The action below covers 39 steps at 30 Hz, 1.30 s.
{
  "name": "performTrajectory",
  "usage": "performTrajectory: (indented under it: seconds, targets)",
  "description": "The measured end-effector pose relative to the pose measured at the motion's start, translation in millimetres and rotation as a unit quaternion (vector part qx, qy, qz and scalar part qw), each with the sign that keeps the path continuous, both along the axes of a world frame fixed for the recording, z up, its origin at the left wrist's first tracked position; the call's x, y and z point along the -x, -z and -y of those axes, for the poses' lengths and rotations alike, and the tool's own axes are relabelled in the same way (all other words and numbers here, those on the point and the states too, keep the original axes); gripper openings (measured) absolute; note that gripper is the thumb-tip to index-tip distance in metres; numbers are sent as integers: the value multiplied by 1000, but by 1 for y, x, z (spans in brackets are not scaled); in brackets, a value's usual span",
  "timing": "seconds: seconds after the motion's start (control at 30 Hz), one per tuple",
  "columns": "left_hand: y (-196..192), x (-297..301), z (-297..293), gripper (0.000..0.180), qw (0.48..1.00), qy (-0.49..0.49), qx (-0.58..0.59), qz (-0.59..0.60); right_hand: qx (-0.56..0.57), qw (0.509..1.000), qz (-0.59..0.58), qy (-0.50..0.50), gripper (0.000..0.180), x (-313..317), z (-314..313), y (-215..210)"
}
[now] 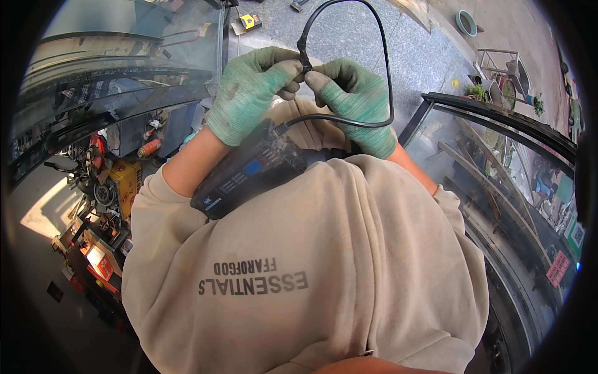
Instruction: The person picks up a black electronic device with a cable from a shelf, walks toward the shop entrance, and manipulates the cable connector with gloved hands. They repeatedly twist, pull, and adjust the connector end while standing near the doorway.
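My left hand (252, 90) and my right hand (356, 100) wear green gloves with greyish, worn fingertips. Held out before my chest, they meet at a dark, thickened section (304, 57) of a black cable (389, 75). Fingers and thumb of each hand pinch it from either side, partly hiding it. From there the cable arches up and over, drops past the right glove and curves back to a black box-shaped device (249, 171). The device, with a blue patch and pale print on its face, lies tilted against my front below the left wrist.
Glass panels in dark frames stand at left (124, 68) and right (498, 124). On the grey ground ahead are a small yellow-black box (250, 22) and a metal tool (298, 5). A teal basin (466, 23) sits far right. Cluttered machinery (103, 181) fills the left side.
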<state>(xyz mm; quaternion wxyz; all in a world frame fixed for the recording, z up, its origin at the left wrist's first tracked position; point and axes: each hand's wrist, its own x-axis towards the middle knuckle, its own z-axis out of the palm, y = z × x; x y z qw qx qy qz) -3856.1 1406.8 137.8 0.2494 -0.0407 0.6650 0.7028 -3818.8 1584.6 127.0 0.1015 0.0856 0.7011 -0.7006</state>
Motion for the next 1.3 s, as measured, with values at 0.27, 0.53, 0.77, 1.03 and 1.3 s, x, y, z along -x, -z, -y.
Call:
performTrajectory:
  seconds: [0.27, 0.53, 0.77, 1.03, 1.3]
  targets:
    - [-1, 0, -2, 29, 999, -4, -32, 33, 53, 998, 30, 5, 22, 0, -4, 0]
    - [3, 3, 0, 26, 999, 11, -22, 21, 1, 1000, -14, 3, 22, -1, -1, 10]
    - [10, 6, 3, 24, 997, 25, -61, 34, 20, 1000, 8, -1, 21, 0, -2, 5]
    - [4, 6, -3, 30, 996, 7, -73, 49, 92, 994, 64, 16, 20, 4, -7, -5]
    - [-2, 7, -3, 31, 999, 32, -21, 21, 66, 997, 34, 25, 20, 3, -6, -6]
